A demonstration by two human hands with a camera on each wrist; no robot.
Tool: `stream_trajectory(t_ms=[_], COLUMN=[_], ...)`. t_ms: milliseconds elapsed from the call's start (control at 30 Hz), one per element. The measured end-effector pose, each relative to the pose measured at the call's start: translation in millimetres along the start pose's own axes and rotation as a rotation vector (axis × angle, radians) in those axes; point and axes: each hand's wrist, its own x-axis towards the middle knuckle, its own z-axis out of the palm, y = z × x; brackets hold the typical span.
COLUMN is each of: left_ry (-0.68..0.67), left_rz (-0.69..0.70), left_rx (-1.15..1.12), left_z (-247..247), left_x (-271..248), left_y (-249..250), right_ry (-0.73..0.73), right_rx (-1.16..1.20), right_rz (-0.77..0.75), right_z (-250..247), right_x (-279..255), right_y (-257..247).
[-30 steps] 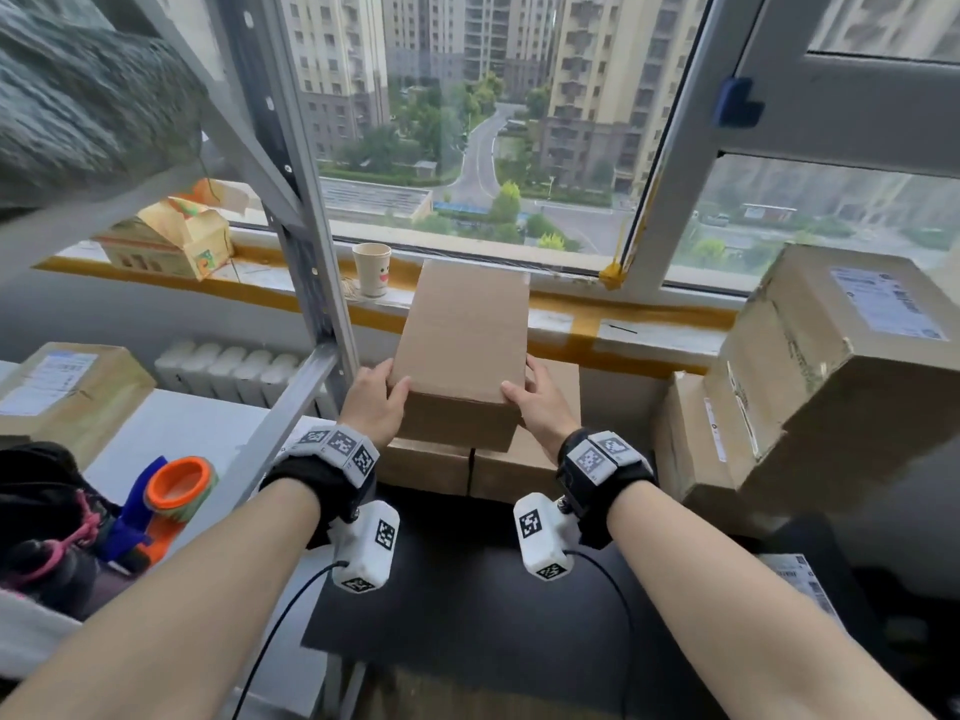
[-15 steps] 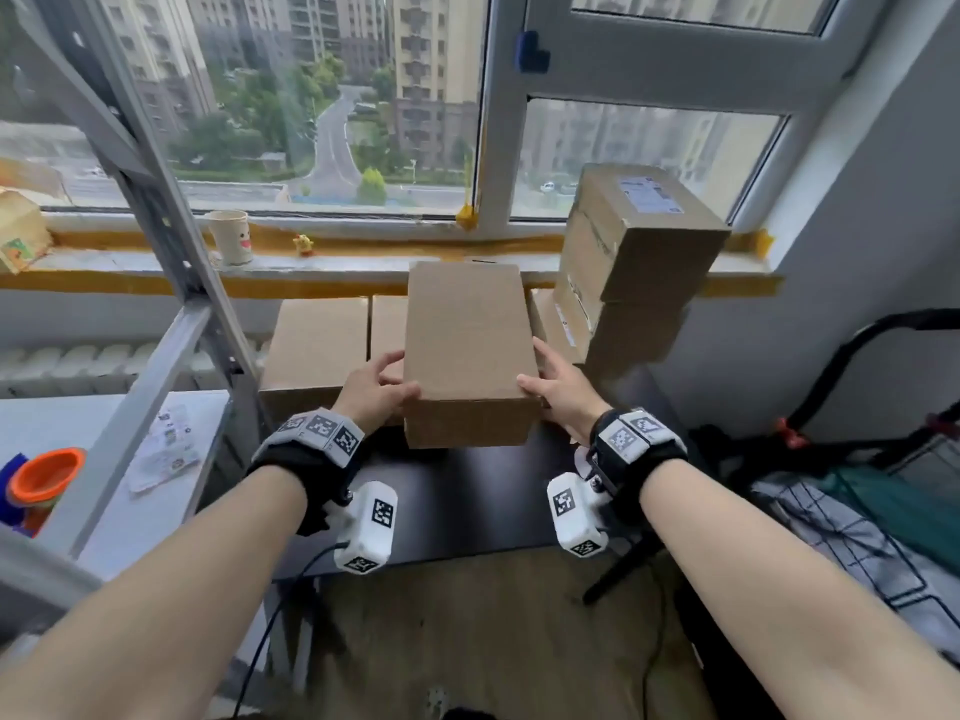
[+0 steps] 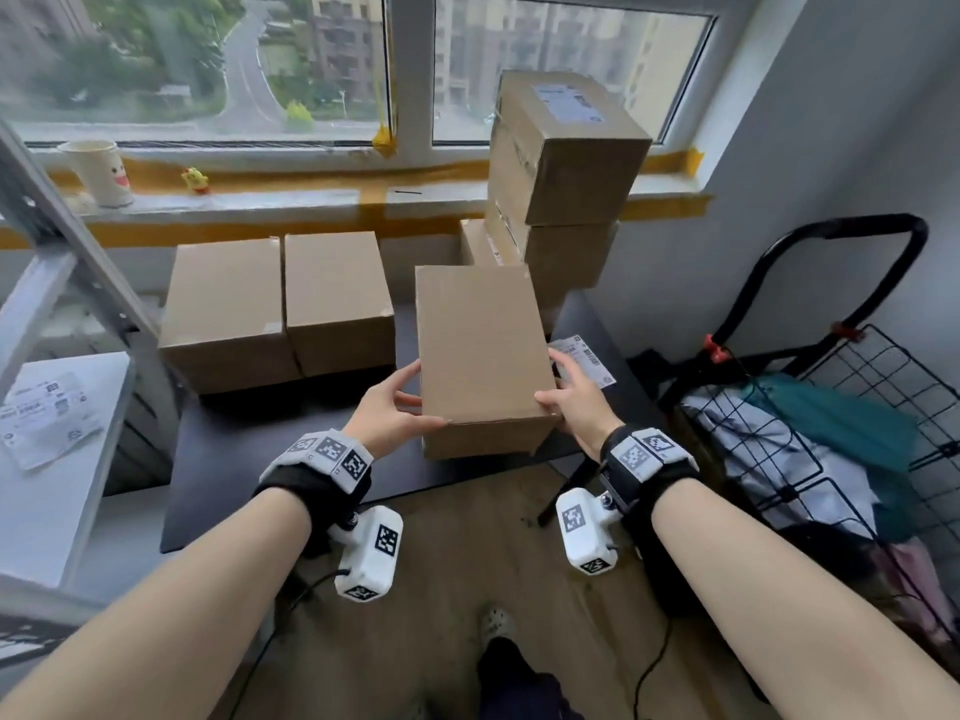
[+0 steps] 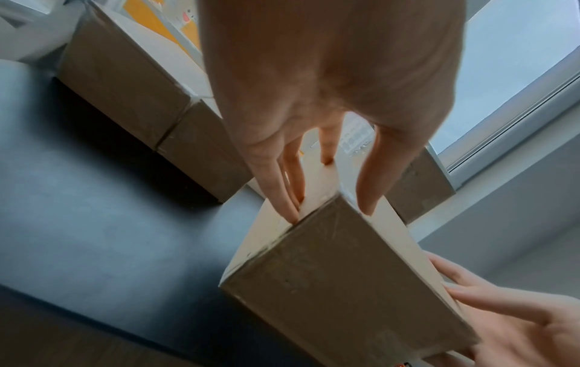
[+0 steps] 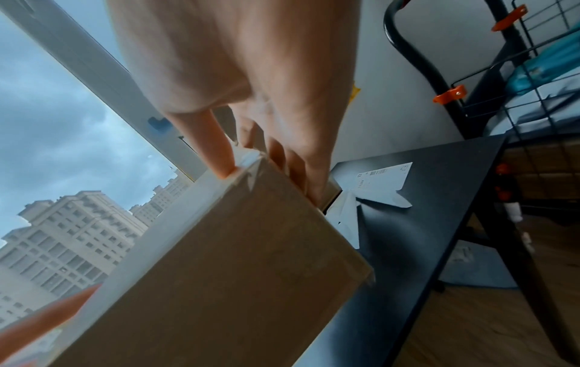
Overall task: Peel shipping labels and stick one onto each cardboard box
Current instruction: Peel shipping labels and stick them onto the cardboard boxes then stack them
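Observation:
A plain brown cardboard box [image 3: 480,350] with no label on its top sits between my two hands over the black table [image 3: 249,459]. My left hand [image 3: 415,402] grips its near left corner, thumb on top and fingers down the side [image 4: 329,203]. My right hand [image 3: 558,387] grips the near right corner the same way [image 5: 267,181]. I cannot tell whether the box touches the table. A white label sheet [image 3: 587,356] lies on the table just right of the box, also visible in the right wrist view [image 5: 383,183].
Two unlabelled boxes [image 3: 223,309] [image 3: 337,298] stand side by side at the table's back left. A stack of labelled boxes [image 3: 566,142] rises at the back right. More label sheets [image 3: 44,413] lie on the white shelf to the left. A black wire cart [image 3: 831,407] is to the right.
Both hands have carried the box down from in front of the window sill and rightwards to the table's front. The view has swung right and down.

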Motion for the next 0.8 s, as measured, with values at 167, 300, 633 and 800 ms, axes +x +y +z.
stream_trajectory(t_ms=[167, 300, 633, 800], left_ry=[-0.032, -0.011, 0.056, 0.074], left_rz=[-0.062, -0.143, -0.258, -0.259], left_rx=[0.038, 0.042, 0.018, 0.053], left_z=[18.5, 20.1, 21.6, 27.7], left_x=[11.6, 20.5, 41.1, 48.6], left_y=[-12.7, -30.7, -43.4, -43.7], right_ry=[-0.023, -0.072, -0.167, -0.163], right_rx=[-0.02, -0.024, -0.108, -0.215], right_rz=[0.089, 0.146, 0.138, 0.133], right_z=[-11.5, -5.8, 11.3, 9.8], right_x=[8.5, 23.3, 62.3, 66.5], right_y=[21.5, 33.5, 37.7, 37.7])
